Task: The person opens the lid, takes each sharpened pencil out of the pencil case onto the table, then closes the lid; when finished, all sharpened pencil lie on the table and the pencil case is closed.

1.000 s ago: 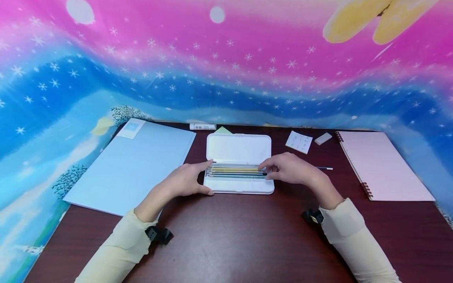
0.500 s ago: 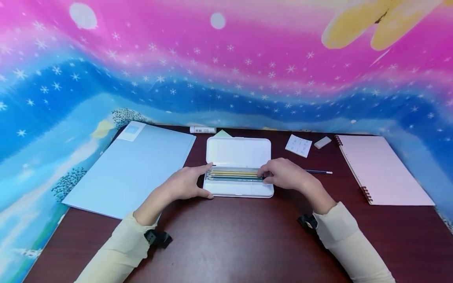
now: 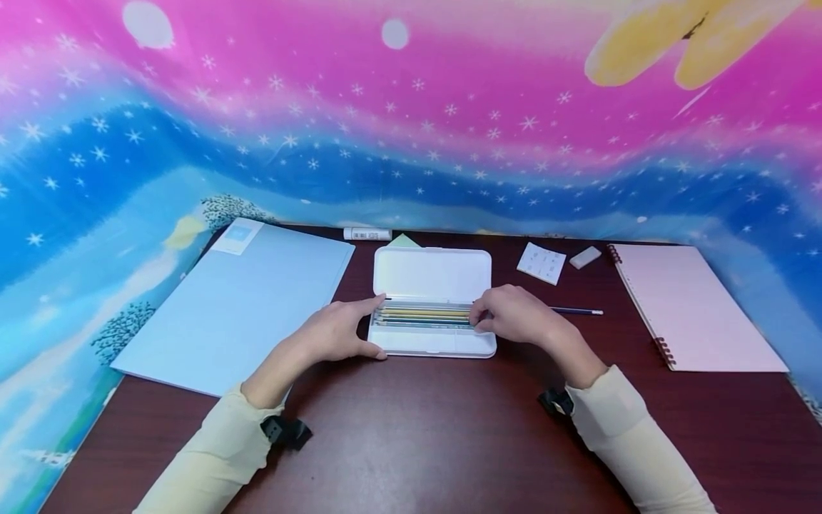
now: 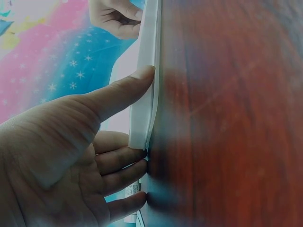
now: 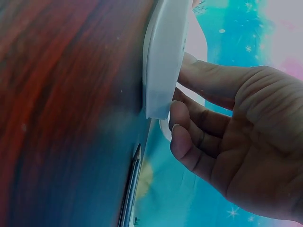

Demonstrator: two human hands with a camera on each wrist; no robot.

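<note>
A white pencil case (image 3: pixel 433 273) lies with its lid up, and several pencils (image 3: pixel 424 314) rest side by side in it. My left hand (image 3: pixel 337 330) holds the case's left end, thumb at the front edge and forefinger near the hinge; in the left wrist view the thumb (image 4: pixel 125 92) presses on the case's side wall (image 4: pixel 144 111). My right hand (image 3: pixel 514 313) reaches over the right end with curled fingers and pinches at a pencil's end. In the right wrist view, the case wall (image 5: pixel 165 61) hides the tips of the thumb and forefinger.
A loose dark pencil (image 3: pixel 581 311) lies right of the case. Behind are a white tube (image 3: pixel 367 234), green paper (image 3: pixel 403 241), a printed square sheet (image 3: pixel 541 263) and an eraser (image 3: pixel 585 257). A blue folder (image 3: pixel 237 307) lies left, a pink spiral notebook (image 3: pixel 700 307) right.
My right hand has moved a little left and lower into the case, uncovering more of the loose pencil behind it. The left hand has stayed on the case's left end.
</note>
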